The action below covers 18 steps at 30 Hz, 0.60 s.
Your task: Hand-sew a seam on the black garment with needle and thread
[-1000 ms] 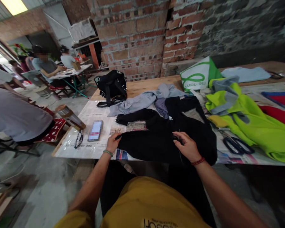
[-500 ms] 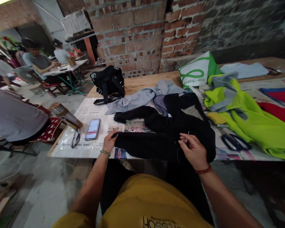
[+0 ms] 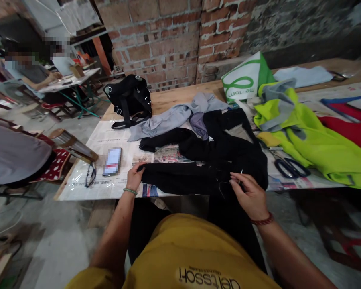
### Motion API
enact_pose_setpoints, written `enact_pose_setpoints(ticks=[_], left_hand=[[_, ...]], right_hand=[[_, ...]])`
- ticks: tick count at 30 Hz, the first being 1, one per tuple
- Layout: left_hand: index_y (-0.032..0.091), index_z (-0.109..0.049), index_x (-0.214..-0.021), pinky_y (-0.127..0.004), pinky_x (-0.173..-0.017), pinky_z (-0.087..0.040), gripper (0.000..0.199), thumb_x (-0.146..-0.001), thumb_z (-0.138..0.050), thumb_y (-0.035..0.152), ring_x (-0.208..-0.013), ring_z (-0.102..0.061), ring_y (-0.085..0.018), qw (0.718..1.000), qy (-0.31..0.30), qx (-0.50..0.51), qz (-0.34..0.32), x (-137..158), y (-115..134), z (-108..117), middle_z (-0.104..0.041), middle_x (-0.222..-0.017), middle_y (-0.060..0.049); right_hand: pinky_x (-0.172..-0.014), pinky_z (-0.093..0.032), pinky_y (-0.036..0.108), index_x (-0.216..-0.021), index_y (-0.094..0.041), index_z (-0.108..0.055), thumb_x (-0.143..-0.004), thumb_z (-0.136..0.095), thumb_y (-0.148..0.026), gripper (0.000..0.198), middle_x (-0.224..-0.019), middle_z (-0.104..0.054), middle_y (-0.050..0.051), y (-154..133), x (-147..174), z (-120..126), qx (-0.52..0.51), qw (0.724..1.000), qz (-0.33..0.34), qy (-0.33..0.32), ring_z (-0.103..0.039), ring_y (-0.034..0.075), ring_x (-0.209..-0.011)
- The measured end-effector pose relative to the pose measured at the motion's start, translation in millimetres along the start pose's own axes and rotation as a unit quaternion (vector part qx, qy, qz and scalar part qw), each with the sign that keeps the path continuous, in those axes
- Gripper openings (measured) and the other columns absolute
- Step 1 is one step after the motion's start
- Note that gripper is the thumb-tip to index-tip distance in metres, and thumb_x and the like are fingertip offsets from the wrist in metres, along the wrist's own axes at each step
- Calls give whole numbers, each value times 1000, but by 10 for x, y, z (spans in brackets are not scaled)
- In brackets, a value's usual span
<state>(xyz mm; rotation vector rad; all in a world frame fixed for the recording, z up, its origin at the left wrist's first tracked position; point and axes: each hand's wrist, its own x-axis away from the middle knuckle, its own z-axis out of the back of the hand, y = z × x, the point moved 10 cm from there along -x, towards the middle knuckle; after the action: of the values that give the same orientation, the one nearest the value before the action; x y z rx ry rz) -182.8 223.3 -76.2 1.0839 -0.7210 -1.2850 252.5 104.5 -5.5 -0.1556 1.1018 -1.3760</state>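
Our left grip [image 3: 134,178] pinches one end of the black sleeve [image 3: 174,176]; its length runs rightward toward our right grip [image 3: 252,196], closed on a slim tool [image 3: 241,171].

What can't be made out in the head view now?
All in the head view:
Thin pale item in the right hand: too small to identify, partly hidden by that hand.
Phone screen: blurred by pixelation.
Red cloth and lime garment: cut off by the right edge.

Left hand [image 3: 134,178] pinching, arm [image 3: 112,233] extended; right hand [image 3: 252,196] angled inward, fingers [image 3: 237,177] pinched.
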Motion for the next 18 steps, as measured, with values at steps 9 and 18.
enact_pose_setpoints(ticks=[9, 18], left_hand=[[18, -67, -93, -34, -94, -41, 28, -69, -58, 30, -98, -58, -21, 1000, 2, 2, 12, 6, 35, -2, -67, -98, -3], [18, -67, -91, -34, -94, -41, 26, -69, -59, 30, -96, -59, -21, 1000, -1, 5, 7, -18, -10, -3, -68, -96, -3]], right_hand=[[-65, -45, 30, -80, -20, -58, -74, -65, -26, 12, -73, -59, 3, -437, 61, -133, 106, 984, 141, 23, -55, 16, -70], [-69, -42, 31, -80, -19, -56, -78, -58, -16, 4, -73, -62, 4, -503, 26, -312, 138, 972, 187, 38, -56, 16, -72]])
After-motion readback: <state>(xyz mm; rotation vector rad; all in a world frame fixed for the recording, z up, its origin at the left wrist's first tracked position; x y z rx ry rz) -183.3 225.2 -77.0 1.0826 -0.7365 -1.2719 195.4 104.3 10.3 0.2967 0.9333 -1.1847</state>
